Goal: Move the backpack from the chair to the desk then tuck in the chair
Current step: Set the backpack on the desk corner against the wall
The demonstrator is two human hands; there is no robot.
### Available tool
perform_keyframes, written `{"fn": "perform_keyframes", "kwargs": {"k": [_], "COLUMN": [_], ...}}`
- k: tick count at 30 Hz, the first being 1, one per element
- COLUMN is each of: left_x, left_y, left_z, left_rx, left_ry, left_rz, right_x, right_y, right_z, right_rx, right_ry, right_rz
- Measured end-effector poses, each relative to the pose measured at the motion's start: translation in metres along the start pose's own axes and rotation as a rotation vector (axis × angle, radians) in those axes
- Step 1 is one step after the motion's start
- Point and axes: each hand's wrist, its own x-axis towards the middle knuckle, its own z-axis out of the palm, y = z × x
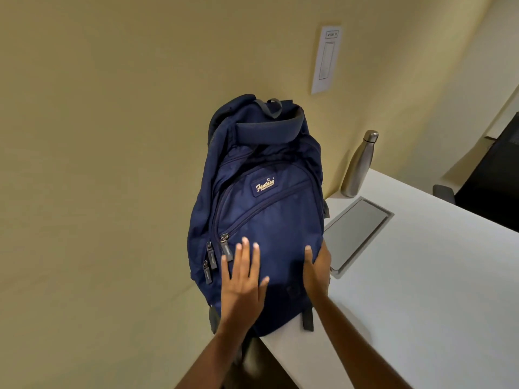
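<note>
Navy nylon under both palms: our left hand (242,279) lies flat on the front pocket of the backpack (261,209), fingers spread, gripping nothing. Right hand (317,272) cups the pack's right side, fingers extended along the fabric, pressing, not clutching.

Pack stands upright at the left end of the white desk (421,290), back leaning on the wall; bottom left corner seems to overhang the desk edge a bit. We judge step 1 approx. done, w/ hands only steadying it.

Beside the pack: grey inset panel (356,231). Beyond that, near the wall, steel bottle (359,164).

Chair not identifiable in view; tuck-in still left, as far as we can tell.
</note>
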Motion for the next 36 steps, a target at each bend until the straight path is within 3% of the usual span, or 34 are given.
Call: {"fn": "perform_keyframes", "kwargs": {"k": [4, 8, 13, 24, 28, 32, 36], "left_x": [-0.023, -0.020, -0.012, -0.054, -0.086, -0.122, -0.152], "left_y": [0.006, 0.003, 0.004, 0.007, -0.001, -0.021, -0.044], "left_z": [0.015, 0.018, 0.020, 0.007, -0.004, -0.014, -0.039], "left_rx": [0.037, 0.089, 0.108, 0.115, 0.072, 0.107, 0.016], "left_ry": [-0.216, -0.212, -0.187, -0.302, -0.320, -0.247, -0.382], "left_rz": [0.018, 0.033, 0.028, 0.035, 0.041, 0.015, -0.050], "right_x": [-0.027, -0.039, -0.029, -0.054, -0.089, -0.135, -0.179], "right_y": [0.040, 0.054, 0.053, 0.065, 0.070, 0.079, 0.081], "right_z": [0.000, 0.007, 0.012, -0.016, -0.023, -0.028, -0.019], "right_rx": [-0.137, -0.106, -0.156, -0.304, -0.451, -0.822, -0.969], "right_ry": [0.002, -0.042, -0.092, -0.214, -0.273, -0.274, -0.374], "right_rz": [0.030, 0.189, 0.225, 0.069, 0.002, -0.151, -0.052]}}
